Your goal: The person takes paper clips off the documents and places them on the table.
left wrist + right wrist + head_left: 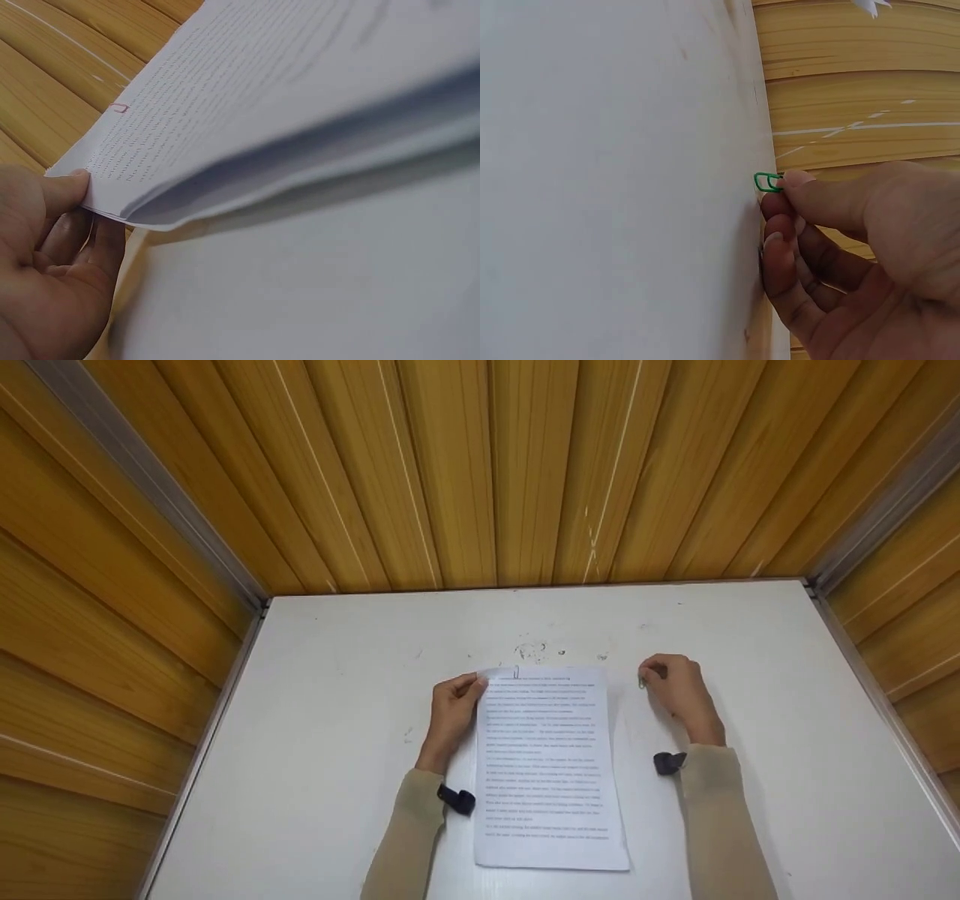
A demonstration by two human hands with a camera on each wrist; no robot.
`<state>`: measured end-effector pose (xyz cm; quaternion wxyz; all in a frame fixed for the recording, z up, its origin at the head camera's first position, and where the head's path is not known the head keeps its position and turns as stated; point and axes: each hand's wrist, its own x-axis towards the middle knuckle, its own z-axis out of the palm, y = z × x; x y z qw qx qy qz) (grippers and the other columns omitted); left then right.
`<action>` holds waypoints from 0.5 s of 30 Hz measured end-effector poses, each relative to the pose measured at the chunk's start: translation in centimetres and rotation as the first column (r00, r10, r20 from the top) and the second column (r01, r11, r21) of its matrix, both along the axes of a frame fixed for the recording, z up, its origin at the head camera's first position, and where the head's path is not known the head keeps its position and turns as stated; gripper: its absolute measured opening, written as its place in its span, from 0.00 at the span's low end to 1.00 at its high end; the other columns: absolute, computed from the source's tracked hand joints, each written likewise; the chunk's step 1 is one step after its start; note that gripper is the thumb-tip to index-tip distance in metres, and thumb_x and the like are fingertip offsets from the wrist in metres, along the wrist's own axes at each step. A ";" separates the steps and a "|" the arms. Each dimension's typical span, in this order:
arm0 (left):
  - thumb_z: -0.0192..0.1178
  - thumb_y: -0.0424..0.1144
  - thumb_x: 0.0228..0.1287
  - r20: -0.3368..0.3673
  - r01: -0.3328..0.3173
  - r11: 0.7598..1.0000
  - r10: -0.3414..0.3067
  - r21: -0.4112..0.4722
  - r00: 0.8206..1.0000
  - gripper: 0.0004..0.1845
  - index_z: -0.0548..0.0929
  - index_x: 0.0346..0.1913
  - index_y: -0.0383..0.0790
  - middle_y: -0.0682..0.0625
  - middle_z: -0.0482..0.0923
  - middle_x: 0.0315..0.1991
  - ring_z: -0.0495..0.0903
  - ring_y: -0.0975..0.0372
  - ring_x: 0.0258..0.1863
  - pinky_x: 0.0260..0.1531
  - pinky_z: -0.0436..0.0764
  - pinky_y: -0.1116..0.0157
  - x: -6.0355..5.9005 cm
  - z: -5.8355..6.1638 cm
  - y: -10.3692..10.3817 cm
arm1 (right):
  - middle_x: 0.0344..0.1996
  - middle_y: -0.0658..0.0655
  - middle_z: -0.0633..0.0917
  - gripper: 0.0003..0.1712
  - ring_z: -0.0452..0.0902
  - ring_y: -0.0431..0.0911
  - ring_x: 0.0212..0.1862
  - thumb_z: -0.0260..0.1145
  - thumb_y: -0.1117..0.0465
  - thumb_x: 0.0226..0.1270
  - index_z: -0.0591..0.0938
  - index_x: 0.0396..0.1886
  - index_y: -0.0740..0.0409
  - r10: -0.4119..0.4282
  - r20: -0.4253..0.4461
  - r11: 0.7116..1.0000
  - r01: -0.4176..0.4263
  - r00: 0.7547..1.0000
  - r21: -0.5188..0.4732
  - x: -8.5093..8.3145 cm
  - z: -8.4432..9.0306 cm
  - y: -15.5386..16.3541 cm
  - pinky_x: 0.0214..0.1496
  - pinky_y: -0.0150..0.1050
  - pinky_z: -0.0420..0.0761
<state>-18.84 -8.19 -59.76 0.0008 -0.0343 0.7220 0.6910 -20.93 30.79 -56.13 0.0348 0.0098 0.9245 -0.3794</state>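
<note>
The left hand (452, 712) pinches the top left corner of the white printed paper stack (551, 765), lifting it. The right hand (675, 690), off to the stack's right, pinches a small green wire paperclip (767, 182) above the white table (787, 735).

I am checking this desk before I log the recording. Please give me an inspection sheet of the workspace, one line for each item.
Surface: white table, with small dark marks near the far edge.
Job's things: stack of printed sheets lies flat between the hands; a pink clip sits on its top edge; a green clip is held off to the right.
Clutter: nothing seen.
Hands: left hand pinches the stack's top left corner and lifts it slightly; right hand pinches the green clip at the table.
Cables: nothing seen; a small black device sits on each wrist.
Surroundings: wooden slat walls on three sides, with metal corner strips.
</note>
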 end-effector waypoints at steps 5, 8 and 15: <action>0.64 0.36 0.79 -0.005 -0.004 1.000 0.004 0.006 1.000 0.16 0.87 0.60 0.30 0.41 0.91 0.46 0.88 0.60 0.38 0.40 0.84 0.70 0.1 0.1 0.1 | 0.53 0.68 0.88 0.13 0.80 0.59 0.54 0.61 0.61 0.84 0.88 0.52 0.63 -0.019 -0.002 1.000 0.019 1.000 0.017 0.1 -0.1 -0.1 0.56 0.52 0.78; 0.64 0.36 0.78 -0.009 -0.011 1.000 0.011 0.002 1.000 0.16 0.87 0.60 0.30 0.41 0.91 0.46 0.88 0.61 0.38 0.40 0.84 0.70 0.1 0.1 0.2 | 0.52 0.67 0.87 0.13 0.80 0.58 0.53 0.60 0.61 0.84 0.88 0.52 0.63 -0.033 0.011 0.999 0.033 0.999 0.012 0.2 0.0 -0.3 0.57 0.53 0.78; 0.64 0.36 0.78 -0.033 -0.011 1.000 0.011 -0.003 0.999 0.15 0.88 0.60 0.32 0.42 0.92 0.47 0.88 0.60 0.39 0.42 0.83 0.69 0.0 0.1 0.1 | 0.51 0.67 0.87 0.13 0.80 0.59 0.53 0.59 0.62 0.84 0.87 0.51 0.63 -0.049 0.001 0.999 0.049 0.999 0.007 0.4 -0.2 -0.5 0.58 0.53 0.78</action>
